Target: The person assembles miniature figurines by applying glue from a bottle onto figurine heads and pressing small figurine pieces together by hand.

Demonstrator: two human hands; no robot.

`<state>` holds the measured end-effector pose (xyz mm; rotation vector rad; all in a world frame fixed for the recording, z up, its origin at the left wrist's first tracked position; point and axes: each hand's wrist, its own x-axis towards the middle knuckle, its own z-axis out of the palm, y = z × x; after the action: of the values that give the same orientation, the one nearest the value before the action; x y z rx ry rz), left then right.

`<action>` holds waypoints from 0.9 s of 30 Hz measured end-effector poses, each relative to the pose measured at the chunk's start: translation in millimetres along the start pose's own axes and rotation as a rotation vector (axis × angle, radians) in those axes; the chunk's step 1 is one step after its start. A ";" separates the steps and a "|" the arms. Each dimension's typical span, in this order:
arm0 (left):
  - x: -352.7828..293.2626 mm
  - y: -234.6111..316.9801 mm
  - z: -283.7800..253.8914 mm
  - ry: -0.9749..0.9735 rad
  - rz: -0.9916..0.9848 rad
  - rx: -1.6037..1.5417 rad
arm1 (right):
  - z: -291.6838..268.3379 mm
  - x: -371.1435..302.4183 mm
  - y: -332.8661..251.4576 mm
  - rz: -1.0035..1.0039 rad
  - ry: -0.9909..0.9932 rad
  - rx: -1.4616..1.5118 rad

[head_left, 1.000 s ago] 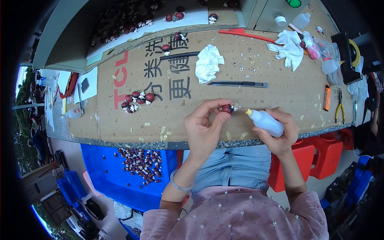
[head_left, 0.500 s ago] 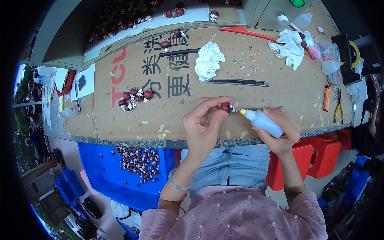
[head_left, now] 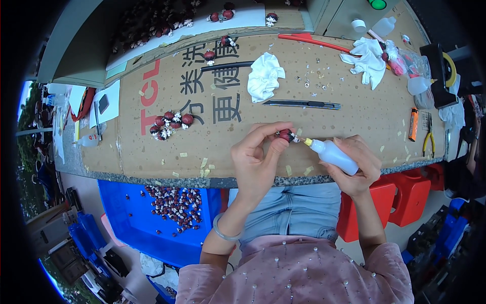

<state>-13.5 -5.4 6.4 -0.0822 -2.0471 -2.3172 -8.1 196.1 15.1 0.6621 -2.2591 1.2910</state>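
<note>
Between thumb and index finger, my left hand [head_left: 259, 154] pinches a small figurine [head_left: 286, 135] with a dark red head and a white body. Wrapped round a white squeeze bottle [head_left: 335, 156] with a yellow collar is my right hand [head_left: 360, 161]. The bottle's thin nozzle points left at the white part of the figurine; whether they touch is too small to tell. Both hands are above the table's near edge. A cluster of similar figurines [head_left: 171, 123] lies on the cardboard to the left.
A utility knife [head_left: 302, 105] and a crumpled white cloth [head_left: 265, 78] lie beyond my hands on the cardboard [head_left: 283, 50]. Small metal bits are scattered behind. Orange-handled cutter [head_left: 413, 124] and pliers [head_left: 429, 140] sit right. A blue bin [head_left: 136, 235] with many figurines stands below left.
</note>
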 end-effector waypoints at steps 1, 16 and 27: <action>0.0 0.1 0.0 0.001 -0.005 -0.004 | 0.3 -0.2 0.4 -0.004 0.005 0.003; 0.5 -1.7 0.3 -0.006 0.012 -0.019 | -0.5 1.1 0.4 -0.040 0.010 -0.015; -1.7 -6.4 -2.3 -0.023 0.105 -0.024 | -1.6 2.2 1.4 -0.049 -0.008 0.020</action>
<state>-12.3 -6.9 -0.3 -0.2132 -1.9746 -2.2890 -10.5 197.8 16.2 0.7265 -2.2244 1.2916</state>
